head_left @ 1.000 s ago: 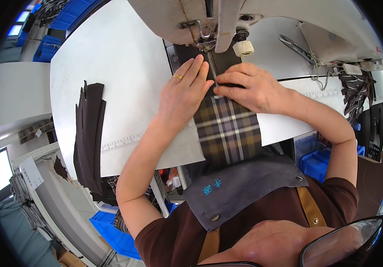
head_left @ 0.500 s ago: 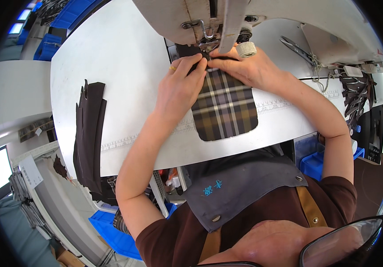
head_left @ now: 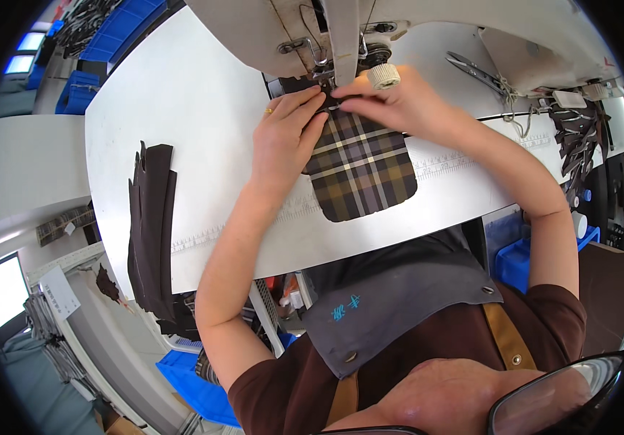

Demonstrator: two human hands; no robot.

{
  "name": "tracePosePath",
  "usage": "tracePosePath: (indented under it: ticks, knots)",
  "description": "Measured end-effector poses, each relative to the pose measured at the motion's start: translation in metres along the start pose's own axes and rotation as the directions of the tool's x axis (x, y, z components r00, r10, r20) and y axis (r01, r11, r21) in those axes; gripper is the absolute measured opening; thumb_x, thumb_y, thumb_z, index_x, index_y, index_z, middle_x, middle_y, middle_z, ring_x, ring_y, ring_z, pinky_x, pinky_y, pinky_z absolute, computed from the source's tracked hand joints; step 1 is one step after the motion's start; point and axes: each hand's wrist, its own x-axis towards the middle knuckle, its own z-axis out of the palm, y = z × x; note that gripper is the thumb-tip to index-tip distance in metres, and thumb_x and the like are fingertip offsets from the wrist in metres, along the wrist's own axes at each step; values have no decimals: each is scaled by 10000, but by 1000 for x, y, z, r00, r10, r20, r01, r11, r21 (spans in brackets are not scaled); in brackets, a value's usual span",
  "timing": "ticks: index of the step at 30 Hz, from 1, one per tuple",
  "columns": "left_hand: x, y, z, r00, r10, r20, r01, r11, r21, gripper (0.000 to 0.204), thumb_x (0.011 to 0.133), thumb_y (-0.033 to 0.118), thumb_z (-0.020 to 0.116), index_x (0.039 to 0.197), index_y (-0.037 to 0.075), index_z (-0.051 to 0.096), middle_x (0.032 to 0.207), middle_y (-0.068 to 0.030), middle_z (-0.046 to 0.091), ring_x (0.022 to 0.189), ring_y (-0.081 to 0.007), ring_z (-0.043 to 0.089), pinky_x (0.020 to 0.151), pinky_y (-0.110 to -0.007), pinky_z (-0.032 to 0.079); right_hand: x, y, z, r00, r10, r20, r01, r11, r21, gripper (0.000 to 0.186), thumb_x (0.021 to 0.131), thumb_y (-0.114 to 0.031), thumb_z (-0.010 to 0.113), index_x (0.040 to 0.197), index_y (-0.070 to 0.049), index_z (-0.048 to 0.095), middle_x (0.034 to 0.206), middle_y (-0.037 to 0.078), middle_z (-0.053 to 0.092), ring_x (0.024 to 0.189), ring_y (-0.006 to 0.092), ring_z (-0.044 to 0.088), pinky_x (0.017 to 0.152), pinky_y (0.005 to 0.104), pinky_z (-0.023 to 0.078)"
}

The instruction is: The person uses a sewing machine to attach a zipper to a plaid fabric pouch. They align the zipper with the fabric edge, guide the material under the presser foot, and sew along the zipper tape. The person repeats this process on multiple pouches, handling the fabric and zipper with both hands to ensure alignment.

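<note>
The left hand (head_left: 283,138) lies palm down, its fingers stretched forward and close together with the thumb a little apart, their tips on dark cloth (head_left: 295,85) in front of the sewing machine (head_left: 254,32). A yellow ring (head_left: 268,111) sits on 1 of its fingers. The right hand (head_left: 406,105) comes in from the other side, forefinger and thumb reaching toward the left fingertips at the upper edge of a plaid piece (head_left: 363,170); these 2 tips stand slightly apart, and I cannot tell whether they pinch any cloth. The plaid piece lies on the worktop (head_left: 210,130), just right of the left hand and on the near side of the right hand, its near corners rounded. A small pale bit (head_left: 333,108) shows at its upper edge, between the 2 hands. A ribbed cream knob (head_left: 383,76) overlaps the back of the right hand in this view. Farther out, to the right of that hand, lie scissors (head_left: 475,72), with a bunch of dark scraps (head_left: 576,138) hanging beyond. Well to the left of the left hand, dark strips (head_left: 154,232) lie across the worktop's near edge
</note>
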Motion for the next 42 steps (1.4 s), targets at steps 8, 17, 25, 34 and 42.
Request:
tracePosePath:
  ticks: [8,17,25,34,42]
  knots:
    - [16,0,-1,998,60,26,-63,987,145,161,767,93,681,912,23,684,940,-78,671,773,-224,634,707,-304,495,13,-4,12,987,119,-106,-123,992,-38,112,786,-151,610,723,-59,599,679,101,591,586,260,591,532,372,472]
    - [24,-4,-4,893,-437,110,448,830,-332,125,798,90,675,868,-14,681,758,-37,624,691,-67,533,623,-216,429,-36,-42,-4,934,-313,172,351,893,-283,301,759,-257,673,883,14,632,1101,156,589,1008,301,558,776,367,469]
    - [27,-22,-14,959,-218,179,274,874,-401,110,805,65,651,878,-15,668,886,-91,632,782,-182,593,716,-279,466,-7,-54,32,968,-249,-8,241,944,-224,189,734,-71,680,887,3,597,915,104,649,811,255,642,659,336,526]
    - [23,-6,-8,971,-213,108,233,944,-233,111,786,93,646,834,-5,671,849,-88,651,771,-235,614,694,-306,480,-34,-34,8,944,-327,33,328,926,-188,165,733,-88,663,872,-9,622,976,103,672,908,261,649,747,339,541]
    - [22,-3,-6,967,-236,101,253,942,-220,109,782,99,648,825,3,676,842,-79,653,770,-235,613,703,-313,483,-30,-37,10,939,-338,66,344,917,-202,155,737,-65,657,879,-9,631,972,102,673,875,234,655,718,319,540]
